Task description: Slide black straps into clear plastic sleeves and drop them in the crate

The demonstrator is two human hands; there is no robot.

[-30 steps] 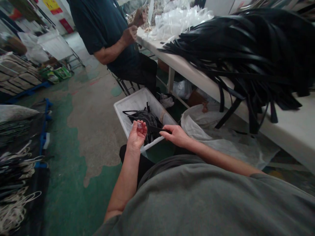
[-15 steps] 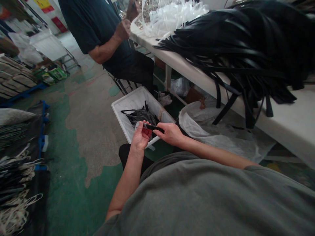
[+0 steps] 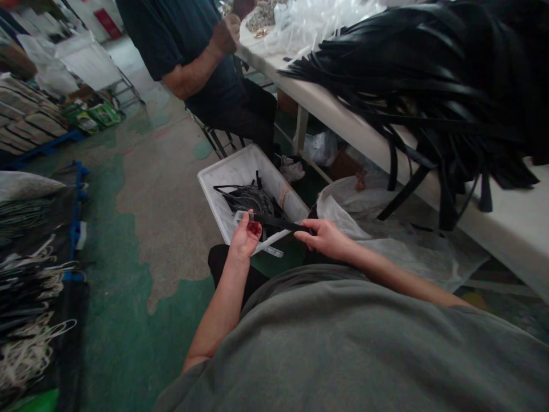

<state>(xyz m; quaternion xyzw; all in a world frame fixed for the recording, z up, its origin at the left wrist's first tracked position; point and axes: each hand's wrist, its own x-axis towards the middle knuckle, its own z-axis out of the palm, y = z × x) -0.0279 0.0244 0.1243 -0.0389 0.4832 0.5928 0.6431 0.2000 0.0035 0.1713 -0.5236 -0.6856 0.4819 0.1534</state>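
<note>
A flat black strap (image 3: 278, 222) is stretched between my two hands, over the near end of a white plastic bin. My left hand (image 3: 246, 236) pinches its left end, where a small clear plastic piece (image 3: 238, 216) sits by the thumb and fingertips. My right hand (image 3: 323, 236) is closed on the strap's other end, to the right of the bin. Inside the white bin (image 3: 213, 200) lies a heap of black straps (image 3: 249, 197), below and beyond my hands.
A large pile of long black straps (image 3: 429, 74) hangs over the edge of the white table (image 3: 343, 117) at right. Clear plastic strips (image 3: 317, 23) lie farther back. A co-worker (image 3: 193, 63) sits beyond the bin. Pallets with bundled goods (image 3: 30, 117) stand at left.
My right hand has slid rightward, away from my left hand, so a longer stretch of the strap shows between them. My left hand keeps its pinch. The whole view has shifted slightly.
</note>
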